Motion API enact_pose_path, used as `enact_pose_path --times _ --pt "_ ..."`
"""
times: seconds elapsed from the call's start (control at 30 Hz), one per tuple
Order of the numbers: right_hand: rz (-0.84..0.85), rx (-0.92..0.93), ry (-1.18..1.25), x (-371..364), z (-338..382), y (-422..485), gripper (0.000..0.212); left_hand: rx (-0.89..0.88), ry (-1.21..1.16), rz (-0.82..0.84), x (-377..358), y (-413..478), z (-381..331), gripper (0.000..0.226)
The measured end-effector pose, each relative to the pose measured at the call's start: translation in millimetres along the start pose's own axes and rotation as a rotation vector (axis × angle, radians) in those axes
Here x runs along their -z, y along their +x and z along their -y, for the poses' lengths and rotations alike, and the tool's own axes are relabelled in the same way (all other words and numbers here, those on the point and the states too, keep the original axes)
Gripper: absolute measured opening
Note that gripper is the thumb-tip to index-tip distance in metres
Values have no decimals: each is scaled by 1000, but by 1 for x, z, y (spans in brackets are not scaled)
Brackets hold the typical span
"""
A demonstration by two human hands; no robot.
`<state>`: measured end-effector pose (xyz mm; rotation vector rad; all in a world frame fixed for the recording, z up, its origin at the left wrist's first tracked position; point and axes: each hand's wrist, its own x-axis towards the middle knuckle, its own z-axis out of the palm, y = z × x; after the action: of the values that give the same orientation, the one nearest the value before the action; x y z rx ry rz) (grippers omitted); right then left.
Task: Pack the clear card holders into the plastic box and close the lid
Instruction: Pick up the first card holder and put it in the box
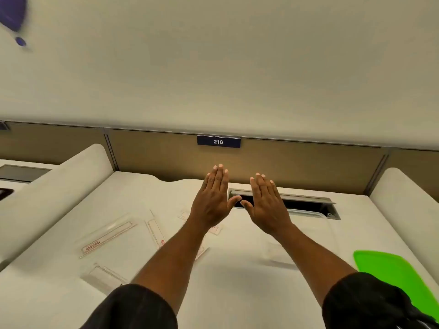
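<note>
left hand (212, 200): open flat, empty, raised
right hand (267, 203): open flat, empty, thumbs near
card holders (107, 236): scattered on counter (237, 281)
green lid (394, 276): right edge

We see a white surface (237, 293) backed by a tan partition panel (154, 153), which carries a small dark blue plate reading 216 (218, 141). A grey cable hatch (306, 205) is set into the surface just below the panel, its dark slot open. Pale rounded dividers (59, 186) flank the surface, and a blurred purple shape (13, 13) marks the wall at upper left.
</note>
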<state>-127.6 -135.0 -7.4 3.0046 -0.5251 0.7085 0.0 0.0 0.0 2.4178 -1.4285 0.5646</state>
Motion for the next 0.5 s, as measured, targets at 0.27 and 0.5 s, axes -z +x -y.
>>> enact_pose_path --times 0.27,0.5 --pt "111 11 18 -45 9 -24 79 51 -16 130 -42 -38 0 86" --pt "219 31 34 -95 13 -38 65 149 -57 223 -80 -76 14 81"
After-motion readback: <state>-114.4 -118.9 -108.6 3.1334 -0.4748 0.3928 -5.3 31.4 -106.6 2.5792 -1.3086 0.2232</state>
